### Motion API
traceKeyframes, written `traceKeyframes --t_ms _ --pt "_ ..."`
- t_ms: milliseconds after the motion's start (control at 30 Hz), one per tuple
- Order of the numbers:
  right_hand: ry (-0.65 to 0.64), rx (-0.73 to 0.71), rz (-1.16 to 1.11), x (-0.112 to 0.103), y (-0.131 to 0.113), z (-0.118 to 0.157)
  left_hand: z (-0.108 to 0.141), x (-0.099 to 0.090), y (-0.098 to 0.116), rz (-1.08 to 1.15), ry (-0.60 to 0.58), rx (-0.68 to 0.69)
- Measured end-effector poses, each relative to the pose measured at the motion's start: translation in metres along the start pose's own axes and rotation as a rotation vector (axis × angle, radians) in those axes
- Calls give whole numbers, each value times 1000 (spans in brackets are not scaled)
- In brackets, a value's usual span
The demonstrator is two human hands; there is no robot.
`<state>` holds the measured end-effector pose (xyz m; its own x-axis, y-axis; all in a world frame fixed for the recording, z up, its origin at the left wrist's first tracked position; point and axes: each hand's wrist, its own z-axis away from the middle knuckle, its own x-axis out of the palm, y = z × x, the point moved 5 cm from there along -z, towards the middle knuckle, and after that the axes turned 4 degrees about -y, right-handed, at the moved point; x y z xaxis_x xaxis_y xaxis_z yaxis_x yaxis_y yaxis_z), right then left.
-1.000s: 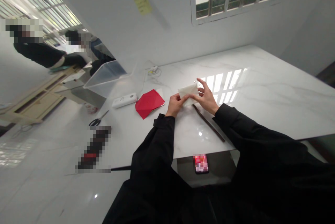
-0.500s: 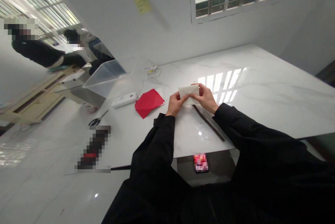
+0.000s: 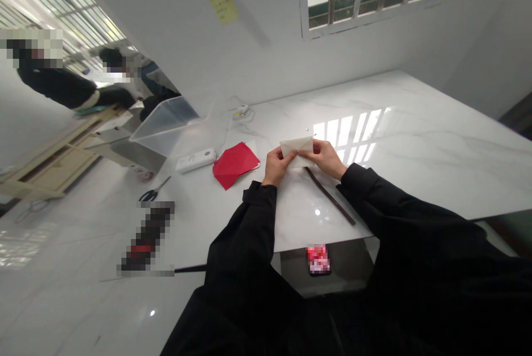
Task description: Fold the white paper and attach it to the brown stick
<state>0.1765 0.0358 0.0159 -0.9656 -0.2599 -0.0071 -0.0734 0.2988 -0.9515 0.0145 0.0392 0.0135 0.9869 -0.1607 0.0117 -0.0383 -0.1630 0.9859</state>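
Between my two hands is a small cream envelope [image 3: 296, 147], held above the table with its creased flap side toward me. My left hand [image 3: 276, 167] grips its left part, thumb on the face and fingers behind. On the opposite side my right hand [image 3: 326, 157] pinches it the same way, the two thumbs close together near the middle. Below the envelope a thin dark brown strip [image 3: 330, 195] lies slanted on the tabletop. Red envelopes or folded paper [image 3: 235, 164] lie to the left of my hands, with some white paper under them.
The white marbled table [image 3: 415, 140] meets the wall behind. On its left are a white oblong device [image 3: 196, 160], scissors [image 3: 153, 189], a clear plastic bin [image 3: 168, 120] and a small cable [image 3: 242, 112]. A phone [image 3: 318, 260] lies below the front edge. Two people are at the far left.
My right fingers have slid down from the envelope's top edge toward its right side. The envelope has moved very slightly left and remains in both hands.
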Motion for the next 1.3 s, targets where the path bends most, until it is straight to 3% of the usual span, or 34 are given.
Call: traceKeyframes --t_ms 267,400,567,733,900,1067,1200,1300 --pt "-10 10 -15 -1 3 0 1 2 0 8 -26 19" --pt "9 91 -133 -3 7 -3 -1 1 2 21 -31 26" --pt "152 216 -476 -27 11 -10 -5 -17 1 -48 137 8" --pt "165 271 -572 -53 14 -12 -6 -27 -2 -282 252 16" --pt "83 314 -522 -55 25 -9 -8 -8 2 -701 253 -17" --pt "-14 286 -438 -50 22 -9 -8 18 6 -845 143 11" --pt "-54 274 -506 -44 19 -10 -8 19 4 -760 134 -34" --pt "-32 240 -567 -43 16 -11 -10 15 -1 -499 114 -102"
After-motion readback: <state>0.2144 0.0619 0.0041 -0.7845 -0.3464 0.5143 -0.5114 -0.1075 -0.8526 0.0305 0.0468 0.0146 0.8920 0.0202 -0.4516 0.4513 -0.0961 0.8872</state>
